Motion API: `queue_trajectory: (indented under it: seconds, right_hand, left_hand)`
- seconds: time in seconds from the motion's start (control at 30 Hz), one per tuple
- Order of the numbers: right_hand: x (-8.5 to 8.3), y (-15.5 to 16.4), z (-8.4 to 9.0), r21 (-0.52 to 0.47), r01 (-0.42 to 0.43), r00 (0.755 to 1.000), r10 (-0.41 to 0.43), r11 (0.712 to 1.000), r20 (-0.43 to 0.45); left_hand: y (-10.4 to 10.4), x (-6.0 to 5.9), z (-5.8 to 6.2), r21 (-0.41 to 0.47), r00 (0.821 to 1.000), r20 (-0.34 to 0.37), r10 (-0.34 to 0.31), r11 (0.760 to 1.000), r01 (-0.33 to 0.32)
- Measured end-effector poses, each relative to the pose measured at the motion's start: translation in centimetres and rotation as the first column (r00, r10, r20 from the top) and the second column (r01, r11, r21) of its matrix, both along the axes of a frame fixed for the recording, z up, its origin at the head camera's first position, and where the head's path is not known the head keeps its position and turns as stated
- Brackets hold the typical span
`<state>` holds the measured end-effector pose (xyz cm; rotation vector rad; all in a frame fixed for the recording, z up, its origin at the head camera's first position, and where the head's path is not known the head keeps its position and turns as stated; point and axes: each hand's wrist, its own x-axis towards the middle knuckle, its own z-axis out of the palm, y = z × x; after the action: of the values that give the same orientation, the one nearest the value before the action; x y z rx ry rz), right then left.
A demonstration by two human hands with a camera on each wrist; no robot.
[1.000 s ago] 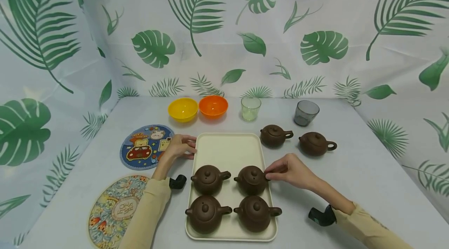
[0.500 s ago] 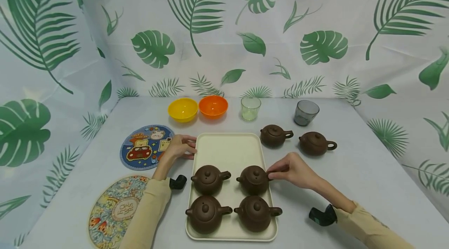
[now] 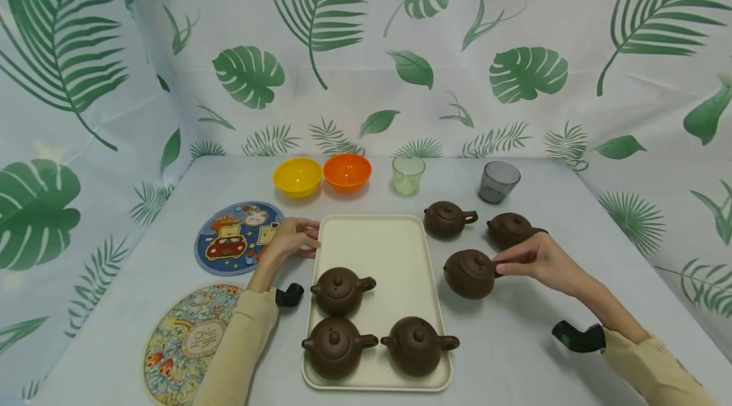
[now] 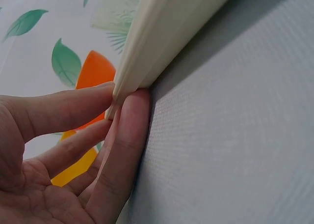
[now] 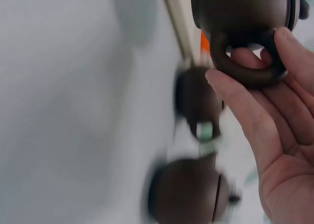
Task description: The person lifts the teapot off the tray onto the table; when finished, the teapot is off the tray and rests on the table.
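A pale grey table point(image 3: 572, 304) stands inside white cloth walls printed with green leaves.

From the head camera, the right hand point(image 3: 537, 258) holds a brown teapot point(image 3: 470, 274) by its handle, fingers pinched round it; the pot is off the cream tray point(image 3: 377, 244), just to the hand's left, and whether it touches the table cannot be told. Just beyond the hand sits a second teapot point(image 3: 509, 229), partly hidden by the fingers, and farther left of that a third teapot point(image 3: 446, 220). A grey glass point(image 3: 498, 182) stands well beyond the hand. The left hand point(image 3: 293, 239) rests at the tray's left edge, fingertips on the rim. Three more teapots point(image 3: 338, 290) sit on the tray to that hand's right and nearer the person. A round cartoon mat point(image 3: 237, 237) lies just to its left, a patterned mat point(image 3: 189, 342) near the forearm. Beyond the left hand stand a yellow bowl point(image 3: 297, 176), an orange bowl point(image 3: 347, 172) and a green glass point(image 3: 408, 175).

The left wrist camera shows thumb and fingers point(image 4: 127, 135) pinching the tray rim point(image 4: 157, 42), with the orange bowl point(image 4: 95, 69) behind.

The right wrist camera shows a finger through the held teapot's handle point(image 5: 245, 62), with two blurred teapots beyond the palm.
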<state>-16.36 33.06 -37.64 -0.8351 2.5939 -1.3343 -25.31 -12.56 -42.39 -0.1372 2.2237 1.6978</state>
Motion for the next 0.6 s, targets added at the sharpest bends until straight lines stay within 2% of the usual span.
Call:
queue_trajectory:
  seconds: [0.17,0.4,0.6]
  right_hand:
    - [0.2,4.0,0.4,-0.002,0.047,0.999,-0.047,0.999,0.019]
    - [0.5,8.5,0.9,0.052,0.130,0.991,-0.130,0.990,0.006]
    - [0.7,11.5,0.4,0.070,0.159,0.987,-0.160,0.985,0.007]
  left_hand:
    - [-0.2,0.0,0.2,0.017,1.000,-0.011,-0.014,1.000,0.015]
    - [-0.3,-0.2,0.3,0.009,1.000,-0.013,-0.011,1.000,0.011]
    - [-0.2,-0.1,0.1,0.028,1.000,0.000,-0.020,0.999,0.020]
